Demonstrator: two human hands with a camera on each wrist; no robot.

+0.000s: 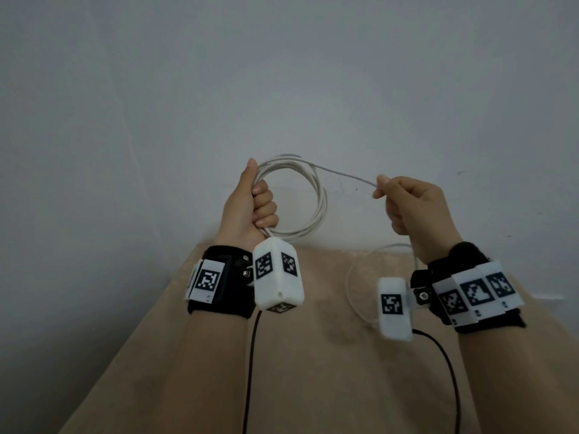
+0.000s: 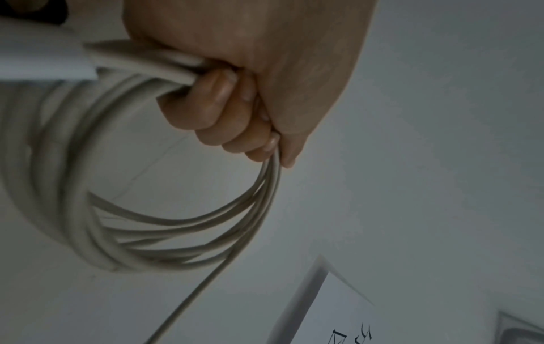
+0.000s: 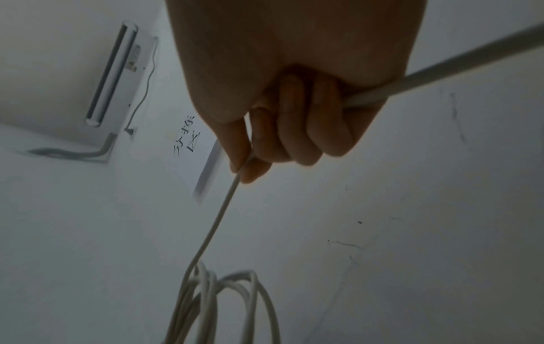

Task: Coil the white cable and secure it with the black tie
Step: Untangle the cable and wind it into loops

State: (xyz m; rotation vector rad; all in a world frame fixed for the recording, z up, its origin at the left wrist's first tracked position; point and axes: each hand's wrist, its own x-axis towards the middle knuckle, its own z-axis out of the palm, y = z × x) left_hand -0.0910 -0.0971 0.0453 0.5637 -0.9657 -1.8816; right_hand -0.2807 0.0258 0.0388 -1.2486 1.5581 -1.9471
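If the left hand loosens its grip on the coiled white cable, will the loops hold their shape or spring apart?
Probably spring apart: the loops of the thin white cable already fan out away from the left hand. It looks light and floppy; the loose tail past the right hand sags to the beige table.

Both bare forearms raised side by side, each wrist wrapped in a black strap. Left hand (image 1: 247,208) at 9 o'clock of the head view, fisted, thumb straight up toward 12, fingers (image 2: 212,109) curled tight round the bundled loops of the thin white cable (image 1: 316,195). Right hand (image 1: 407,208) at 3 o'clock, level with the left, thumb and forefinger pinching a single strand, other fingers (image 3: 306,130) curled over it, tips pointing toward 9.
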